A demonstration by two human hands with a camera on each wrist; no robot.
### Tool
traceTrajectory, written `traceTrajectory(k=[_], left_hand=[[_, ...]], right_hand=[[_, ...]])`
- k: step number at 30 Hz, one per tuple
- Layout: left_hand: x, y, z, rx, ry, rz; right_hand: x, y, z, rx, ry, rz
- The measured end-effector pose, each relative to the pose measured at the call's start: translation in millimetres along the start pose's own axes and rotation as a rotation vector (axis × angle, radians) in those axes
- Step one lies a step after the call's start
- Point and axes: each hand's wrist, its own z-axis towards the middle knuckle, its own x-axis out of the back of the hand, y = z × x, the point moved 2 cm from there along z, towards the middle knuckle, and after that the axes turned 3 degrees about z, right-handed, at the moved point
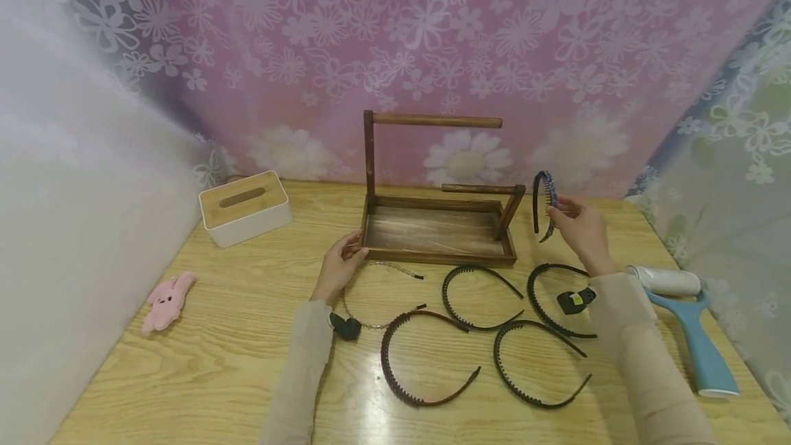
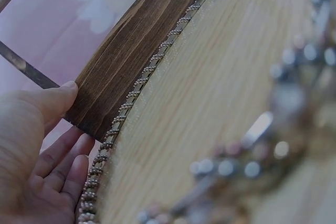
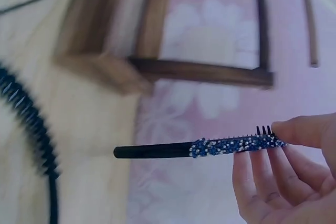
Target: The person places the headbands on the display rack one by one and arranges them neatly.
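Observation:
My left hand [image 1: 336, 270] grips the near left corner of a brown wooden rack [image 1: 439, 256], a shallow tray with two horizontal bars on posts. In the left wrist view the thumb lies on the corner of the wood, with fingers curled behind it. Off to the right of the rack, my right hand [image 1: 582, 231] pinches a black headband with blue and white beads [image 3: 231, 145] between thumb and fingers, raised and standing on edge. Its inner side has comb teeth. A thin beaded headband [image 2: 140, 82] lies on the table beside the left hand.
Several dark toothed headbands lie in front of the rack, including a reddish-brown one [image 1: 386, 356] and a black one [image 1: 497, 362]. A white tissue box [image 1: 253, 226] and a pink plush toy [image 1: 167, 302] are at left. A blue-handled lint roller [image 1: 701, 345] lies right of the right forearm.

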Motion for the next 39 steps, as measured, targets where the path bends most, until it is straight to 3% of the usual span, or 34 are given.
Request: traceTrajectory(k=[4,10,12,19,25,32,39], left_hand=[[-0.1,-0.5,0.1,0.005,0.005,-0.006],[0.2,-0.8,0.5,0.003,0.015,-0.01],[0.9,-1.0,0.4,0.0,0.018,-0.007],[2.4,-0.3,-1.6,-0.011,0.021,-0.017],[3.3,-2.3,-2.2,-0.026,0.011,-0.013],[3.1,-2.6,-2.5,-0.018,0.01,-0.014],[2.6,-1.6,-3.2,-0.032,0.029,-0.013]], right_hand=[[6.8,-16.9,2.1,-0.004,0.007,0.208],[15.9,-53.1,3.0,0.047,0.009,0.718],[16.9,-66.4,3.7,0.067,0.03,0.787],[15.2,-100.4,19.2,0.074,0.064,0.715],[0.6,-121.4,37.3,0.093,0.032,0.778],[-35.3,-145.1,45.0,0.024,-0.044,0.809],[-83.3,-169.7,50.4,0.041,-0.156,0.833]])
